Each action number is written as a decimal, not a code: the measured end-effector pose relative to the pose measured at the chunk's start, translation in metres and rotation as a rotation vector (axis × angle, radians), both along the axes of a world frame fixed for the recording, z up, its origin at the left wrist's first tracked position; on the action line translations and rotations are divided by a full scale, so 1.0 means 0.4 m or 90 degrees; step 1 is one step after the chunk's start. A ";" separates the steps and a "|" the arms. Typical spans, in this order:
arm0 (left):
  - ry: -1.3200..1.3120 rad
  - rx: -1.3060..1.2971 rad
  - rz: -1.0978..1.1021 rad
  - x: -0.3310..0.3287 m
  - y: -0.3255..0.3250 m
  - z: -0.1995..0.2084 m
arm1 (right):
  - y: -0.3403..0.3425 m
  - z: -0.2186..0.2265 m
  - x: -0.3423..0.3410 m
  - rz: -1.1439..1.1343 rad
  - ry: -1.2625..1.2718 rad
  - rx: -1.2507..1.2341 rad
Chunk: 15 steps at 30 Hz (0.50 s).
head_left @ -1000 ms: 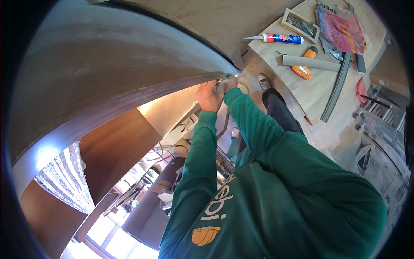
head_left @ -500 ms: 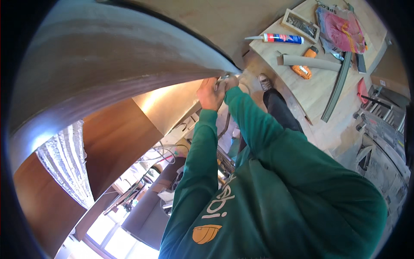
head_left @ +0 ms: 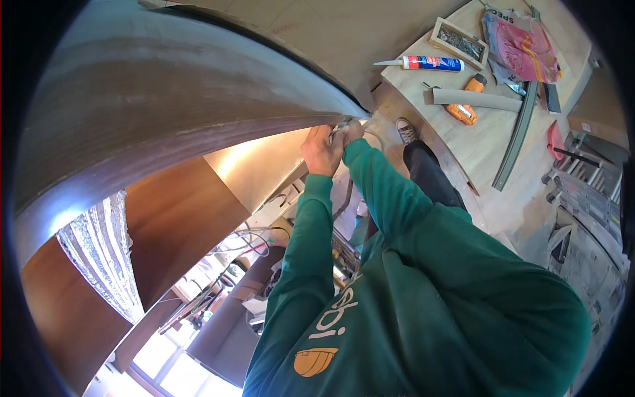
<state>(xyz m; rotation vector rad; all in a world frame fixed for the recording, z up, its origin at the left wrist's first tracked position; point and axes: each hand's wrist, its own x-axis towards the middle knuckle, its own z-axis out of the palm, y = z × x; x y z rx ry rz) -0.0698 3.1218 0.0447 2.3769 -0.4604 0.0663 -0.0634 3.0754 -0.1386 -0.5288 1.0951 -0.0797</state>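
Both my hands meet at the far right end of a large curved panel (head_left: pixel 198 73), dark with a brownish streaked surface and a black strip (head_left: pixel 291 56) along its far edge. My left hand (head_left: pixel 319 153) is bent closed at the panel's near edge. Right beside it, my right hand (head_left: pixel 355 131) is closed too, its fingers touching or almost touching the left ones. Something small and greyish shows at the fingertips, too small to name. Below the panel runs a brown wooden surface (head_left: pixel 178 218), lit brightly near my left hand.
On the wooden worktop (head_left: pixel 456 145) at the right lie a sealant cartridge (head_left: pixel 433 63), a tray of screws (head_left: pixel 456 43), an orange power tool (head_left: pixel 462 114), a grey strip (head_left: pixel 479 99), a dark green strip (head_left: pixel 516 139) and a pink bag (head_left: pixel 526 49). A ladder (head_left: pixel 589 175) stands far right.
The panel's end and my hands sit slightly lower in the picture, and more shows beyond its far edge. Both hands stay closed together at the same spot.
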 end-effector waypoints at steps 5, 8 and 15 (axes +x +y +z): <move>-0.016 -0.039 -0.045 0.027 -0.030 0.002 | -0.022 -0.099 0.029 -0.018 -0.050 0.110; -0.020 -0.008 -0.002 0.005 0.004 -0.014 | -0.009 -0.003 0.007 0.031 0.023 0.004; -0.023 0.053 0.001 0.006 -0.023 -0.012 | -0.042 -0.049 0.023 -0.035 -0.047 0.109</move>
